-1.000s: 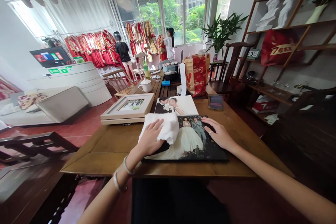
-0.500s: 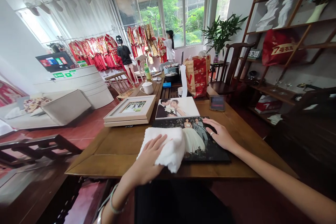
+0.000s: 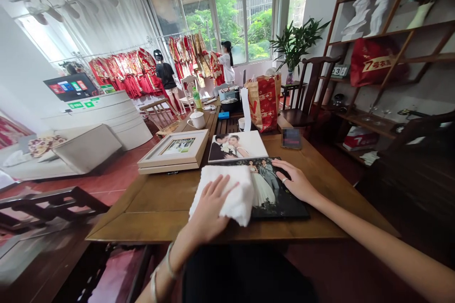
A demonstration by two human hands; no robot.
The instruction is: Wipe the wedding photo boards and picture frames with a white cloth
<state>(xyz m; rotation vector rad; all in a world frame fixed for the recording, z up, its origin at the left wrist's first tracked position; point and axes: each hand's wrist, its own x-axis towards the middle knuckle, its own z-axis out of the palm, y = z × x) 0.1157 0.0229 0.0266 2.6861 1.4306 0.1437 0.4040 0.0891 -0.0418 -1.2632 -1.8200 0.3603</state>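
A folded white towel (image 3: pixel 227 194) covers the left part of a dark photo panel (image 3: pixel 280 203), which shows a couple in wedding clothes. My left hand (image 3: pixel 211 206) lies flat on the towel, fingers stretched out and pressing it down; its thumb's underside is hidden. At the panel's right side, my right hand (image 3: pixel 295 180) rests with spread fingers touching the surface, a ring on one finger. Just behind lies a lighter photo panel (image 3: pixel 249 144) of a couple. To the left, wooden picture frames (image 3: pixel 174 151) are stacked, the top one holding a small photo.
The wooden table (image 3: pixel 152 218) also bears a white lidded cup (image 3: pixel 196 120), a red-and-tan paper bag (image 3: pixel 265 104) and a dark phone-like object (image 3: pixel 291 138). Dark chairs stand on both sides. Two people are by a rack of red garments (image 3: pixel 124 73).
My left hand has slid the towel slightly right and away from me over the dark panel. My right hand stays in place on the panel. The view has shifted a little.
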